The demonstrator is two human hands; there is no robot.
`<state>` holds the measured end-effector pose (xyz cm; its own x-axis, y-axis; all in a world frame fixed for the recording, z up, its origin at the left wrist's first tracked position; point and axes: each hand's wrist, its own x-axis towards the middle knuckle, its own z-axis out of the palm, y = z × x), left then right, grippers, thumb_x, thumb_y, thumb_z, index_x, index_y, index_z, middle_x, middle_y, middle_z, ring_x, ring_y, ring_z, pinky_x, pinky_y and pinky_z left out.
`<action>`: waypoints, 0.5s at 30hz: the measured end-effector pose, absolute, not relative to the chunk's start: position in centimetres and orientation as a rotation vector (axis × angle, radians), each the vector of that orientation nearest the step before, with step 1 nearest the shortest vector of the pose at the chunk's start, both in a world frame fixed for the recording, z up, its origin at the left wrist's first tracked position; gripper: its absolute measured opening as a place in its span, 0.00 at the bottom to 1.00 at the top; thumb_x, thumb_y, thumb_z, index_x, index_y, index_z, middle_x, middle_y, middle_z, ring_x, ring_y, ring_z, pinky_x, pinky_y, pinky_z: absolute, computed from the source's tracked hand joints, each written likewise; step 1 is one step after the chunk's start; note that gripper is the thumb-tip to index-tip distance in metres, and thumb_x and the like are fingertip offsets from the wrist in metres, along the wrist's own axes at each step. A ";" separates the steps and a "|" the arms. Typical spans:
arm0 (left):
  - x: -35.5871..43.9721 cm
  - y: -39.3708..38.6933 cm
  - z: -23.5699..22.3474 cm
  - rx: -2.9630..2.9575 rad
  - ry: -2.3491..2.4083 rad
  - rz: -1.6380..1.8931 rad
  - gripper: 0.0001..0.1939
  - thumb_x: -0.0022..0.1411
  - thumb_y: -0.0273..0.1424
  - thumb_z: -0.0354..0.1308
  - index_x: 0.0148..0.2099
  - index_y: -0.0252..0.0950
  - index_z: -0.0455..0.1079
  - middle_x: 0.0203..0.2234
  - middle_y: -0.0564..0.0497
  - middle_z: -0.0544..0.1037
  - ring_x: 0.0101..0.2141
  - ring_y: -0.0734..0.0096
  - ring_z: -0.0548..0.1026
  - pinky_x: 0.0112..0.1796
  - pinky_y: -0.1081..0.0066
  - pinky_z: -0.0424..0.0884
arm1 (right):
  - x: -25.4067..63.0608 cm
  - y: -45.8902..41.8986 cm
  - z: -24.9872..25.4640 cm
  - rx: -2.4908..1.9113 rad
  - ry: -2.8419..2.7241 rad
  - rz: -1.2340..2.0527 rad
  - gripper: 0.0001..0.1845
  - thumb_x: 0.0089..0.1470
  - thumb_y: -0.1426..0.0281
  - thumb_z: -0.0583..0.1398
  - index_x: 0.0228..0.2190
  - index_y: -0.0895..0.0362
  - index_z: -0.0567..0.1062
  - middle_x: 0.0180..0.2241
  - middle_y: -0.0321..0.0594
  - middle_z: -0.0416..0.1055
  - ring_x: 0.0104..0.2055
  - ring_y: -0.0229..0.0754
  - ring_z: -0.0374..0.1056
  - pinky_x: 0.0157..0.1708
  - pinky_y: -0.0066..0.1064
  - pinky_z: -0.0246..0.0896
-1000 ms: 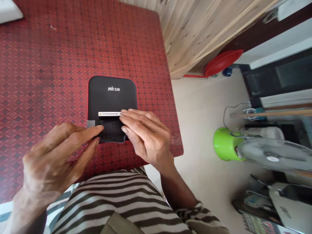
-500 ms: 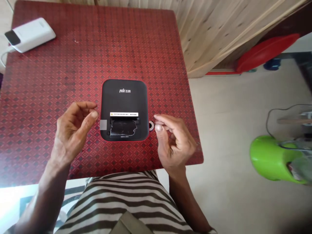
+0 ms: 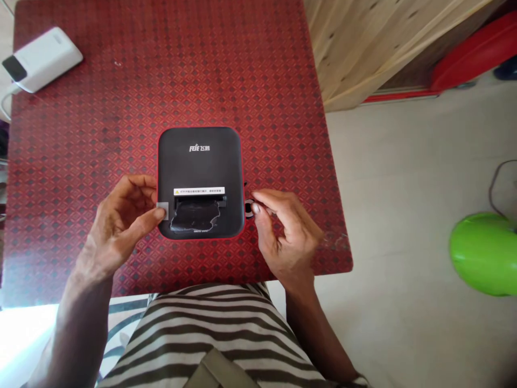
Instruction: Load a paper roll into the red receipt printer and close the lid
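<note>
A black receipt printer (image 3: 200, 167) with a red rim and white FEIE lettering lies on the table in front of me. A crumpled, shiny black film (image 3: 196, 216) sits over its slot, below a white warning label (image 3: 199, 191). My left hand (image 3: 121, 221) grips the printer's left edge, its thumb on a clear piece of tape (image 3: 162, 210) and its fingertips hidden by the side. At the right edge, a small pale ring with a dark centre (image 3: 248, 208) shows beside the printer. My right hand (image 3: 285, 226) pinches at that ring with thumb and index finger.
A red patterned cloth covers the table (image 3: 181, 70). At its far left corner lies a white power bank (image 3: 48, 59) with a cable. To the right, on the floor, are a green stool or tub (image 3: 484, 253) and a red rounded object (image 3: 476, 54).
My left hand has moved in from beside the printer and now touches its left edge and the tape. My right thumb and finger have closed onto the ring. The view has shifted slightly.
</note>
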<state>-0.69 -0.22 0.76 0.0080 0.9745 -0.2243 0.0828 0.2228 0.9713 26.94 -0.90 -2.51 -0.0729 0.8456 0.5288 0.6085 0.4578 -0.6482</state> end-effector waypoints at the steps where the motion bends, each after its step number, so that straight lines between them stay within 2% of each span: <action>1: -0.6 -0.2 0.8 1.085 1.348 0.989 0.19 0.58 0.35 0.74 0.50 0.39 0.76 0.35 0.51 0.80 0.33 0.73 0.76 0.33 0.73 0.74 | 26.9 -0.9 -2.5 -1.240 -1.778 0.324 0.13 0.65 0.79 0.62 0.47 0.54 0.79 0.41 0.42 0.82 0.42 0.43 0.80 0.45 0.37 0.78; 8: 0.9 0.4 0.9 0.923 1.323 1.046 0.18 0.53 0.32 0.72 0.45 0.40 0.73 0.33 0.53 0.77 0.30 0.73 0.74 0.29 0.74 0.71 | 27.0 -0.7 -2.8 -1.246 -1.759 0.339 0.13 0.65 0.78 0.61 0.47 0.53 0.79 0.40 0.41 0.83 0.42 0.43 0.80 0.45 0.38 0.78; 15: 1.5 0.4 1.3 0.852 1.328 1.065 0.17 0.53 0.29 0.71 0.45 0.39 0.73 0.32 0.53 0.74 0.30 0.73 0.72 0.30 0.73 0.71 | 26.4 -0.5 -2.3 -1.240 -1.695 0.322 0.13 0.64 0.80 0.62 0.46 0.52 0.81 0.39 0.40 0.83 0.40 0.43 0.80 0.42 0.37 0.78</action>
